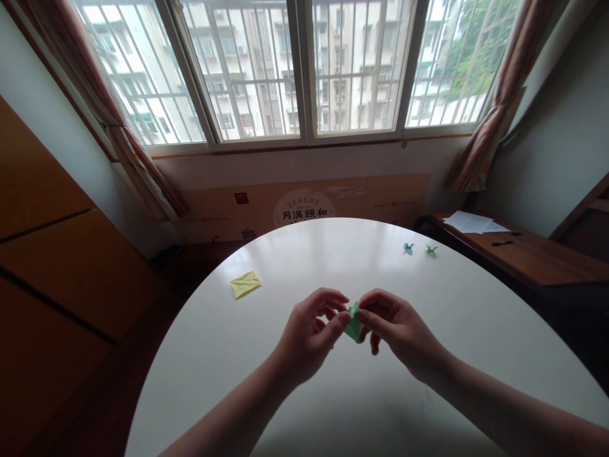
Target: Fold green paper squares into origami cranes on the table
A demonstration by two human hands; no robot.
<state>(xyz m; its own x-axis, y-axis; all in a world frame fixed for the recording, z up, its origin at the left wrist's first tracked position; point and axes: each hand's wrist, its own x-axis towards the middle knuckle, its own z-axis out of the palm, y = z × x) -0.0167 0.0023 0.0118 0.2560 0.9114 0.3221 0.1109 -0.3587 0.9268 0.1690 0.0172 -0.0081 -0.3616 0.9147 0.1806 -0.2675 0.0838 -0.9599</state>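
Between my hands, above the white round table (295, 260), is a small piece of folded green origami paper (353, 327), pointed at its lower end. My left hand (314, 330) pinches its left side between thumb and fingers. From the other side, my right hand (392, 324) grips the upper right part with thumb and forefinger, its other fingers curled below. The fingertips hide part of the folds. At the table's far right stand two small folded paper cranes, a blue one (408, 249) and a green one (431, 251).
A creased yellow paper packet (245, 285) lies on the table's left. Beyond the right edge, a brown wooden desk (537, 254) bears white sheets (474, 222) and a small dark object (502, 243). A printed board (380, 197) stands under the barred window.
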